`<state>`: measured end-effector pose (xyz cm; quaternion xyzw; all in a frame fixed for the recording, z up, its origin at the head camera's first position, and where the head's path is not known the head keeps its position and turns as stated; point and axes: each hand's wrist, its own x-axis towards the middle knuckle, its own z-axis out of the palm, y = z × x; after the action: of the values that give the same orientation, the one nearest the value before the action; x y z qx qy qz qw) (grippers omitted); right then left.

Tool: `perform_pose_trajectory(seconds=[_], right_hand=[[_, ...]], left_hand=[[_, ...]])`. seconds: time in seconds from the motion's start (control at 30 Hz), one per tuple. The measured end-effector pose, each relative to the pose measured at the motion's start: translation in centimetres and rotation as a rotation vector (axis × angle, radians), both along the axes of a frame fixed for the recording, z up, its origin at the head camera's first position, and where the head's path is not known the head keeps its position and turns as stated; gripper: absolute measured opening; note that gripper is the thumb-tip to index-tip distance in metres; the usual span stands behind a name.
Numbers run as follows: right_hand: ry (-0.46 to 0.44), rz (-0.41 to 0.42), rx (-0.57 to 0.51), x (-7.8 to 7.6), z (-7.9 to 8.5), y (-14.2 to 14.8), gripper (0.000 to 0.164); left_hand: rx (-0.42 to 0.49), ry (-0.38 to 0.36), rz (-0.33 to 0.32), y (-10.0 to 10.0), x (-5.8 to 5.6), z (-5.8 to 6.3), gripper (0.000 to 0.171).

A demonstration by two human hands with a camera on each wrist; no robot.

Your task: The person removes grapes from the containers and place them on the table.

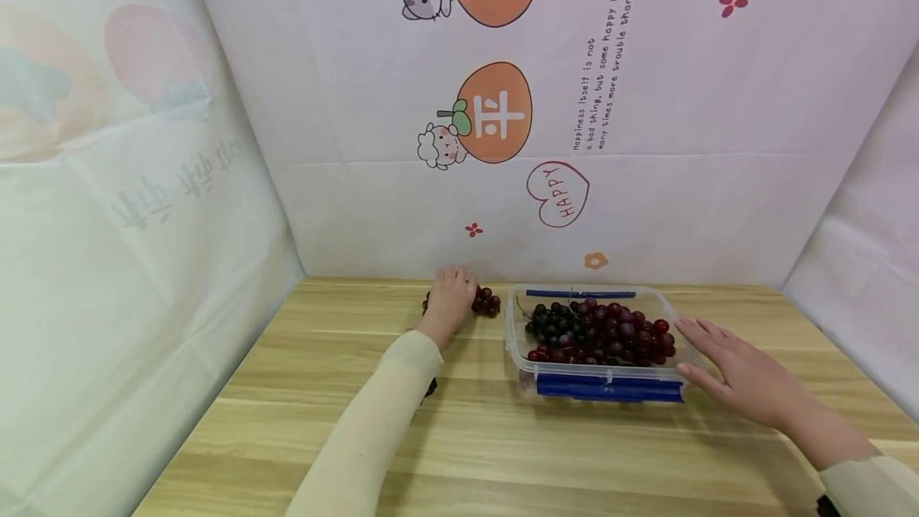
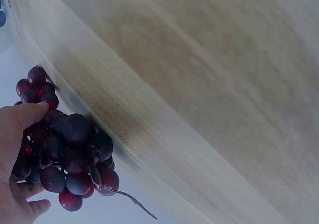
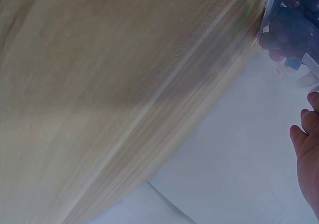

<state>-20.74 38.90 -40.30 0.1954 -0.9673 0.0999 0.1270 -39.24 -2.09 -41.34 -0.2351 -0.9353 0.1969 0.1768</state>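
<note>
At the back of the table, left of the container, my left hand (image 1: 451,297) grips a bunch of dark red grapes (image 1: 487,303). In the left wrist view the thumb presses on the grapes (image 2: 77,157) from one side, with fingers curled round the other; a thin stem sticks out. A clear plastic container (image 1: 511,341) with blue clips holds more grapes, a blackish bunch (image 1: 553,324) at left and red ones (image 1: 625,333) at right. My right hand (image 1: 747,377) lies against the container's right side, fingers extended; whether every fingertip touches it is hard to tell.
The wood-grain table (image 1: 474,453) runs up to a white printed cloth (image 1: 373,214) hanging behind it. Another cloth wall (image 1: 237,262) closes the left side, and white cloth (image 1: 861,262) hangs at the right.
</note>
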Motion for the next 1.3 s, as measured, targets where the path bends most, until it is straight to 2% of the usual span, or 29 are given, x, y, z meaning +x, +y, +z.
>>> perform_pose_trajectory(seconds=[0.23,0.4,0.6,0.77,1.07,1.17,1.3], right_hand=[[-0.020,-0.001,-0.001,-0.2,-0.1,0.1,0.072],[-0.019,0.003,-0.006,-0.2,0.0,0.1,0.072],[-0.027,-0.004,0.000,-0.2,0.1,0.1,0.072],[-0.021,-0.002,-0.002,-0.2,0.2,0.0,0.071],[-0.035,-0.008,-0.001,-0.1,0.4,0.0,0.071],[-0.038,-0.007,-0.001,0.0,0.4,-0.1,0.071],[-0.034,-0.008,0.004,0.0,0.3,-0.1,0.071]], left_hand=[[0.049,-0.090,-0.002,-0.3,-0.2,-0.1,0.055],[0.069,-0.099,-0.028,-0.5,-0.4,0.1,0.064],[0.065,-0.096,-0.049,-0.6,-0.5,0.3,0.067],[0.081,-0.069,-0.086,-0.6,-0.4,0.5,0.067],[0.098,-0.046,-0.139,-0.5,0.4,1.9,0.065],[0.135,-0.035,-0.164,-0.5,0.6,2.3,0.064],[0.198,0.033,-0.216,-0.4,0.7,2.9,0.059]])
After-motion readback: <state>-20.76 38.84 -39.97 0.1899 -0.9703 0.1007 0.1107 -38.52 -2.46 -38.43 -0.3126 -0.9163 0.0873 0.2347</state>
